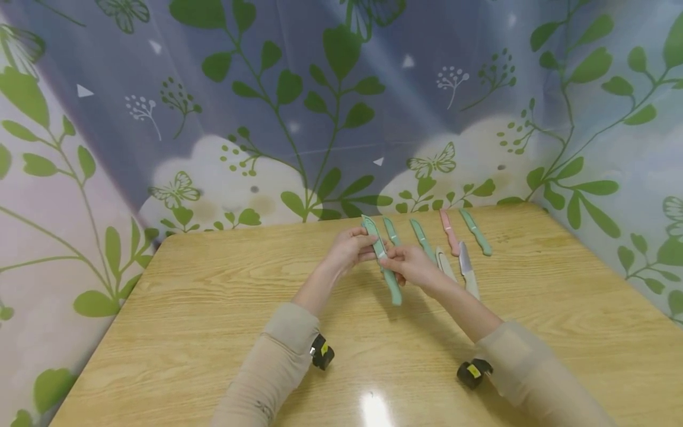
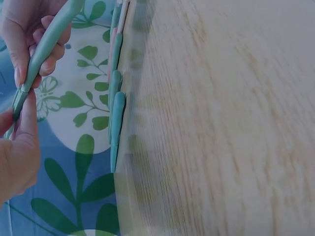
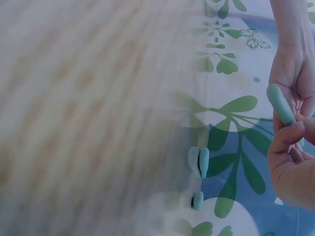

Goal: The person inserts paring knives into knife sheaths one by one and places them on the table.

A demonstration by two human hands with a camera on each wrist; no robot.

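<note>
Both hands hold a mint-green knife (image 1: 393, 290) in a matching sheath (image 1: 372, 231), raised above the table. My left hand (image 1: 347, 250) grips the sheath part, with thumb and fingers on its sides. My right hand (image 1: 415, 265) pinches the knife near where handle and sheath meet. In the left wrist view the handle (image 2: 47, 44) slants up past the right hand's fingers. The blade is hidden inside the sheath. Just beyond the right hand lie a cream sheath (image 1: 444, 264) and a cream-handled knife (image 1: 468, 271) with its metal blade bare.
Along the back of the wooden table (image 1: 213, 308) lie a green knife (image 1: 390, 228), a second green knife (image 1: 420, 236), a pink knife (image 1: 449, 232) and another green knife (image 1: 476, 232) at the right. A leaf-patterned curtain (image 1: 256, 118) hangs behind the table.
</note>
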